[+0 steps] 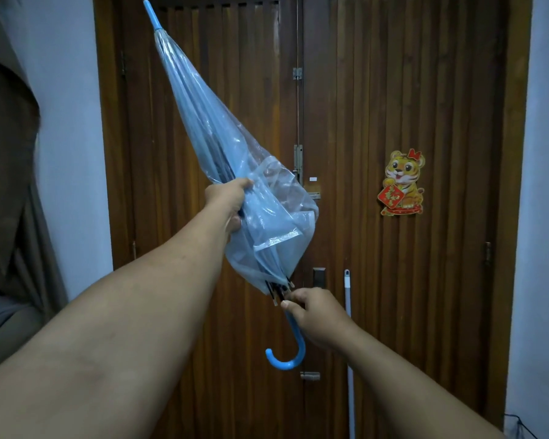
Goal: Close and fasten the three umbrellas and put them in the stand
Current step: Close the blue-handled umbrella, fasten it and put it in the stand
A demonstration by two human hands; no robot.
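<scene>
Closing step: my left hand grips the transparent blue umbrella mid-canopy, tip toward 11 o'clock; my right hand pinches the shaft near the rib ends above the hooked handle. Next, I judge: wrap folds, fasten strap. Stand unseen.

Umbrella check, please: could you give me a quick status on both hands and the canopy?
Left hand grips the gathered canopy mid-length. Right hand grips the shaft above the blue hook handle. Transparent blue umbrella collapsed, canopy loose, not fastened. No stand in view.
</scene>
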